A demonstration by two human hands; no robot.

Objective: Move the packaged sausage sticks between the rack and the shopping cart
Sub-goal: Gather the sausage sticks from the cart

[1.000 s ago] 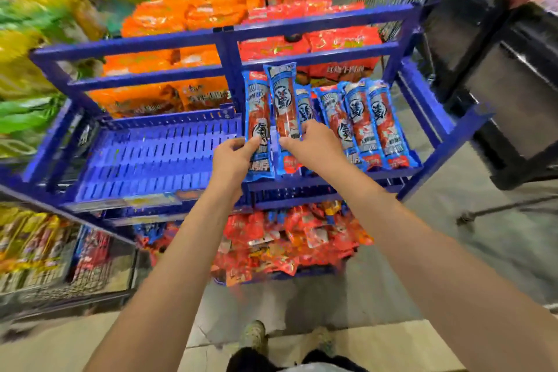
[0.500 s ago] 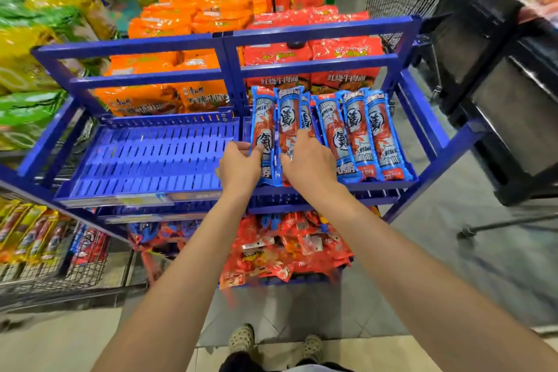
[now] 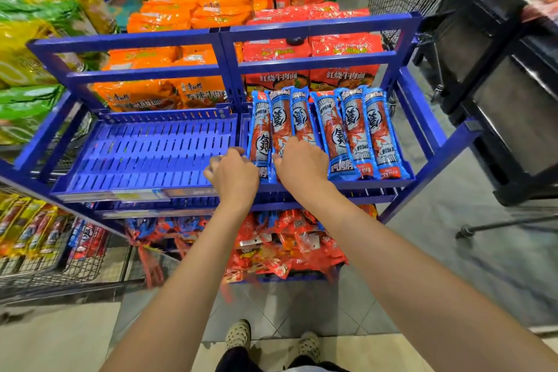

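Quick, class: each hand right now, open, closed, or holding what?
Left hand: blurred, beside the long blue-and-red plastic sausage stick packets; grip cannot be told.
Right hand: open, resting on those packets.

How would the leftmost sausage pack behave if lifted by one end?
The leftmost sausage pack is long and narrow, so it probably bends a little. Its glossy film looks slippery. It lies flat, so rolling seems unlikely.

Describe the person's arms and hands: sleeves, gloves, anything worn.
Both forearms are bare; no sleeves in view. The left hand and right hand wear no gloves; no watch or bracelet shows. The left fingers are blurred, so rings there cannot be ruled out.
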